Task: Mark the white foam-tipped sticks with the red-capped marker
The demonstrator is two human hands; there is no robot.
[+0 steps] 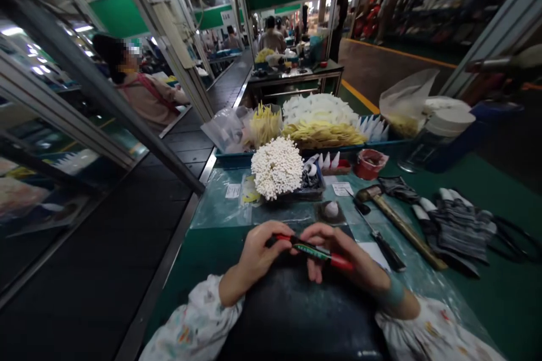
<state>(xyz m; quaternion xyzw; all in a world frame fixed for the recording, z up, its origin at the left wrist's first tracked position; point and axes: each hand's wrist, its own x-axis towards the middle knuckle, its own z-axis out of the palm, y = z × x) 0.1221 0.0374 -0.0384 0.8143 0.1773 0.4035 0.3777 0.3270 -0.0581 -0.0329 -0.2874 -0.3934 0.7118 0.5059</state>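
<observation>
A dark marker pen [312,251] with red ends and green lettering is held level across the front of the bench. My left hand [263,249] pinches its red left end between thumb and fingers. Around the right part of the pen, my right hand [349,254] is curled, with the long red end lying against it. Just beyond the hands, a small white cone-shaped piece [331,209] sits on a dark square pad. A dense bundle of white-tipped sticks [277,168] stands behind that, to the left.
Yellow and white pieces [322,118] fill a blue tray along the back. A red tub [370,163] and a clear jar [436,138] stand back right. A hammer [402,225], a screwdriver [385,248] and grey gloves [457,223] lie right. A dark conveyor [165,208] runs left.
</observation>
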